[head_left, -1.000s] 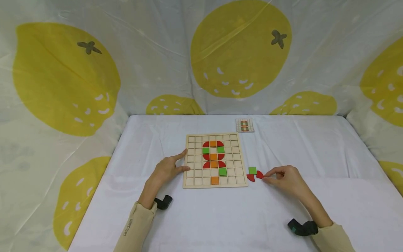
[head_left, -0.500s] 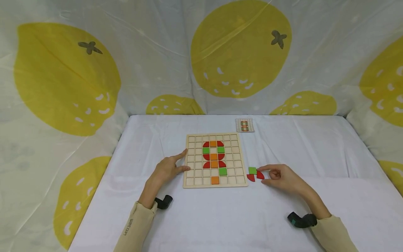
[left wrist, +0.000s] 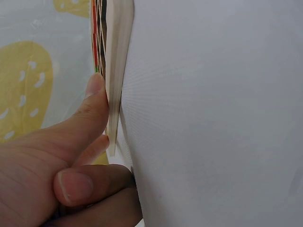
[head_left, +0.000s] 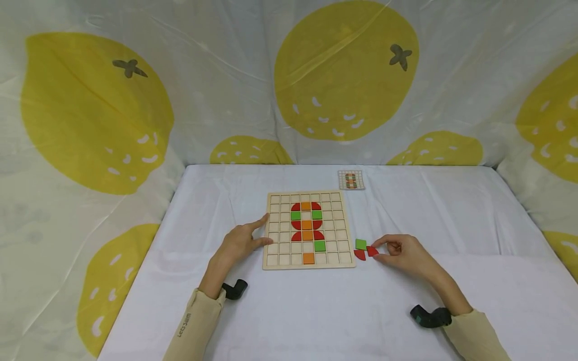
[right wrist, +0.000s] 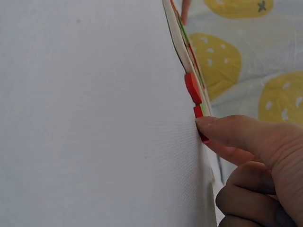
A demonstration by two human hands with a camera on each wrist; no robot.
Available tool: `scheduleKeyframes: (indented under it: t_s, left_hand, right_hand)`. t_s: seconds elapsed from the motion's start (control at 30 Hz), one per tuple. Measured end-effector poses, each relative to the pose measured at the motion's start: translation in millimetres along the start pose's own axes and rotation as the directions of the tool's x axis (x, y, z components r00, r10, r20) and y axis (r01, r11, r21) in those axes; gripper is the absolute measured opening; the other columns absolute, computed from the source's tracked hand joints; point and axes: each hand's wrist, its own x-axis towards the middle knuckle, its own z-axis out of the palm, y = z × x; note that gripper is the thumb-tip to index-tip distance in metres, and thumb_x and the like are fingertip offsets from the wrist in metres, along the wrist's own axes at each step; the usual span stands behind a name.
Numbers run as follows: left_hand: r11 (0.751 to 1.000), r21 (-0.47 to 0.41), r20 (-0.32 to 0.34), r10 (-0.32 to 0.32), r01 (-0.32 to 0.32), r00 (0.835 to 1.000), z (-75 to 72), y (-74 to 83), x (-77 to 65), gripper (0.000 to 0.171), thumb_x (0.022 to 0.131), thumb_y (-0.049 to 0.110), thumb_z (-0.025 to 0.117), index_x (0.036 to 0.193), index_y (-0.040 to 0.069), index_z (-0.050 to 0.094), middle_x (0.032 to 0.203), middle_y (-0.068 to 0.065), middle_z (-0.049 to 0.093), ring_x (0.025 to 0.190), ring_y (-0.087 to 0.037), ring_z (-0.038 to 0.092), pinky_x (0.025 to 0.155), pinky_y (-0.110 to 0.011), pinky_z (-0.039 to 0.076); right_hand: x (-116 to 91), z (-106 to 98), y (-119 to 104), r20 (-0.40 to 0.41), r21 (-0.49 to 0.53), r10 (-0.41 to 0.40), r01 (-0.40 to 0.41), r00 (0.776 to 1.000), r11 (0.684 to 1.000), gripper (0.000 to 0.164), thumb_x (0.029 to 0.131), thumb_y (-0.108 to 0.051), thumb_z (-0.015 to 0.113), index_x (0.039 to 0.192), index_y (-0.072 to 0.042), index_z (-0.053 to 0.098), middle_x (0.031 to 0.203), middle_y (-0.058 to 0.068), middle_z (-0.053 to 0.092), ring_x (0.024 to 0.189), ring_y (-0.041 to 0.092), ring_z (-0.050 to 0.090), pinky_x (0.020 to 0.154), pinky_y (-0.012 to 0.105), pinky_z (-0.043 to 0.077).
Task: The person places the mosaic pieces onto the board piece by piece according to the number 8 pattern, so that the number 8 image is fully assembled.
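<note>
A square wooden grid board [head_left: 282, 254] bears red quarter-circle tiles and green and orange square tiles. My left hand [head_left: 241, 241] rests at its left edge, index finger and thumb spread apart; in the left wrist view the thumb [left wrist: 87, 111] lies against the rim and other fingers are bent. Right of the board, my right hand [head_left: 404, 253] pinches a red quarter-circle tile [head_left: 372, 251] between thumb and index finger, low at the cloth. Beside it lie a second red quarter-circle tile [head_left: 359, 255] and a green square tile [head_left: 360, 244].
A small pattern card [head_left: 350, 180] lies behind the board's right corner, showing a similar coloured figure on a grid. White cloth [head_left: 307, 311] covers the table. A lemon-print curtain [head_left: 217, 90] hangs at the back and sides.
My right index finger and thumb first parted, then closed on the red quarter-circle tile, which has shifted slightly left. The loose green square tile has also slid slightly left. My left hand stays put.
</note>
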Motion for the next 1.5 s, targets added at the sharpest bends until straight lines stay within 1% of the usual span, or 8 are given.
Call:
scheduleKeyframes:
  t_s: [0.27,0.57,0.67,0.8,0.97,1.13,1.3,1.5]
  left_hand:
    - [1.0,-0.005,0.013,-0.021,0.021,1.0,-0.8,-0.9,0.7,0.082,0.093,0.045,0.074,0.162,0.025,0.035,0.152,-0.023,0.054,0.096,-0.025,0.056,0.082,-0.04,0.047]
    - [1.0,-0.013,0.018,-0.026,0.026,1.0,0.6,-1.5,1.5,0.081,0.093,0.046,0.073,0.162,0.026,0.035,0.124,-0.027,0.069,0.077,-0.021,0.05,0.071,-0.034,0.042]
    - [1.0,-0.007,0.014,-0.023,0.023,1.0,0.7,-1.8,1.9,0.081,0.093,0.046,0.074,0.162,0.026,0.035,0.133,-0.027,0.067,0.081,-0.021,0.052,0.073,-0.035,0.043]
    - [1.0,-0.002,0.013,-0.022,0.022,1.0,0.8,-1.9,2.2,0.082,0.093,0.045,0.074,0.162,0.026,0.035,0.144,-0.025,0.06,0.086,-0.023,0.054,0.077,-0.037,0.045]
    - [1.0,0.002,0.015,-0.021,0.021,1.0,1.0,-2.0,2.2,0.081,0.093,0.045,0.074,0.162,0.026,0.035,0.147,-0.025,0.058,0.089,-0.024,0.055,0.079,-0.038,0.046]
    - [1.0,0.004,0.013,-0.017,0.017,1.0,1.4,-2.3,2.4,0.082,0.093,0.045,0.074,0.162,0.025,0.035,0.15,-0.023,0.055,0.094,-0.025,0.057,0.081,-0.039,0.047]
    - [1.0,0.001,0.011,-0.013,0.013,1.0,1.1,-2.1,2.3,0.081,0.093,0.046,0.074,0.162,0.025,0.036,0.151,-0.023,0.054,0.096,-0.026,0.057,0.08,-0.039,0.048]
    - [1.0,-0.001,0.009,-0.01,0.01,1.0,1.6,-2.7,2.1,0.081,0.093,0.045,0.074,0.162,0.025,0.036,0.151,-0.023,0.054,0.098,-0.026,0.058,0.083,-0.041,0.049]
  right_hand:
    - [0,7,-10,-0.051,-0.039,0.023,-0.025,0.998,0.999,0.022,0.084,-0.022,0.088,0.104,-0.018,0.078,0.06,-0.008,0.03,0.058,0.004,0.03,0.056,0.025,0.029]
    - [-1,10,-20,-0.169,-0.187,0.094,-0.126,0.981,0.974,0.018,0.083,-0.021,0.086,0.097,-0.015,0.077,0.058,-0.003,0.039,0.056,0.012,0.036,0.054,0.025,0.029]
    - [-2,9,-22,-0.182,-0.223,0.103,-0.143,0.978,0.964,0.02,0.081,-0.025,0.087,0.094,-0.014,0.076,0.058,-0.002,0.04,0.056,0.013,0.037,0.054,0.025,0.028]
    - [-2,7,-20,-0.146,-0.215,0.079,-0.11,0.986,0.97,0.026,0.079,-0.028,0.09,0.098,-0.016,0.076,0.06,-0.004,0.038,0.058,0.011,0.035,0.055,0.025,0.027]
    - [-3,5,-14,-0.032,-0.117,0.035,-0.039,0.999,0.992,0.031,0.082,-0.018,0.087,0.111,-0.02,0.074,0.063,-0.006,0.035,0.06,0.006,0.034,0.057,0.024,0.03]
    - [-4,0,-9,0.048,-0.076,0.027,-0.024,0.998,0.997,0.032,0.084,-0.013,0.084,0.113,-0.021,0.073,0.064,-0.008,0.035,0.06,0.004,0.035,0.059,0.023,0.031]
    - [-7,-8,-8,0.056,-0.058,0.044,-0.041,0.997,0.997,0.028,0.083,-0.013,0.084,0.108,-0.022,0.075,0.063,-0.007,0.033,0.059,0.004,0.033,0.058,0.024,0.031]
    - [-5,-8,-3,0.048,-0.03,0.006,-0.005,0.999,1.0,0.023,0.083,-0.016,0.087,0.103,-0.021,0.078,0.062,-0.009,0.032,0.059,0.002,0.031,0.057,0.024,0.03]
